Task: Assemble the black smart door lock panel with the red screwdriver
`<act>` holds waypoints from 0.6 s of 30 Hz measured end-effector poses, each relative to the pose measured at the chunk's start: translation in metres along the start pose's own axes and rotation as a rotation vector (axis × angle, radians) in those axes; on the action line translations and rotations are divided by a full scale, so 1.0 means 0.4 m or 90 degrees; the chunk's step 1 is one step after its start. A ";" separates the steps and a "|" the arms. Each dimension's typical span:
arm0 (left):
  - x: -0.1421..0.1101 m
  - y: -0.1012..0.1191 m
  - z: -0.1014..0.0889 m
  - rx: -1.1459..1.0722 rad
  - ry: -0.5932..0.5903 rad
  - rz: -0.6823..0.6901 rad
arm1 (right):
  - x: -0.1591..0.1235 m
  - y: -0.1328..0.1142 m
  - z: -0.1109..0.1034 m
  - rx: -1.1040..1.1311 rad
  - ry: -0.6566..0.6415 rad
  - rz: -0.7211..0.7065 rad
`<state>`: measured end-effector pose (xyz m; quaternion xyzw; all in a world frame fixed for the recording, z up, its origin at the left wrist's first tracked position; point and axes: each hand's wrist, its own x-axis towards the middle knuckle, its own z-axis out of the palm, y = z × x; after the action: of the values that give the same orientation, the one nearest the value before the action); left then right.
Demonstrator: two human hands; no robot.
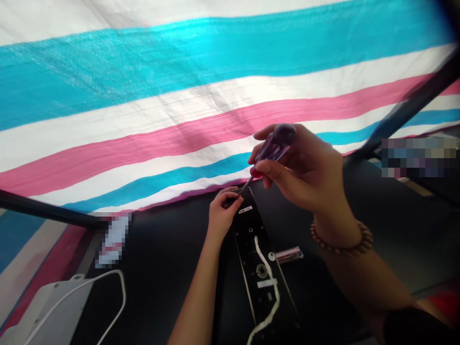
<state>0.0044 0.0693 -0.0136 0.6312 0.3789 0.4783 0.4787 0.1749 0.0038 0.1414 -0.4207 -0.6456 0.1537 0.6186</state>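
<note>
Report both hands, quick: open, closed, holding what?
Left hand: curled near the screwdriver's tip, at the far end of the black panel; can't tell whether it grips anything.
Right hand: closed, holding the screwdriver by its handle.

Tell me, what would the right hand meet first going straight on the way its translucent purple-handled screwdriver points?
Probably the left hand, whose fingertips are by the tip of the screwdriver, at the far end of the long black panel. Depth is unclear, so the panel might come first.

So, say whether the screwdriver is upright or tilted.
Tilted: the screwdriver slants, handle high in the right hand, shaft angled down toward the left hand.
</note>
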 end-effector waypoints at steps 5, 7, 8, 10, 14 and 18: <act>0.001 -0.007 -0.001 -0.001 -0.005 -0.010 | -0.002 0.000 -0.002 0.009 -0.021 -0.009; 0.001 -0.009 -0.001 -0.002 -0.002 -0.011 | -0.002 0.000 -0.005 0.013 -0.026 -0.013; 0.001 -0.010 -0.001 -0.004 -0.001 -0.011 | -0.002 -0.001 -0.007 0.013 -0.030 -0.013; 0.001 -0.013 -0.001 -0.007 -0.001 -0.011 | 0.000 -0.003 -0.012 0.008 -0.043 -0.011; 0.002 -0.016 0.001 -0.012 0.005 -0.004 | 0.002 -0.004 -0.018 0.006 -0.060 -0.018; 0.002 -0.011 0.003 -0.013 0.007 -0.008 | 0.002 -0.002 -0.015 0.005 -0.056 -0.021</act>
<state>0.0057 0.0710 -0.0179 0.6211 0.3806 0.4825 0.4863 0.1803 0.0018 0.1436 -0.4000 -0.6786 0.1646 0.5937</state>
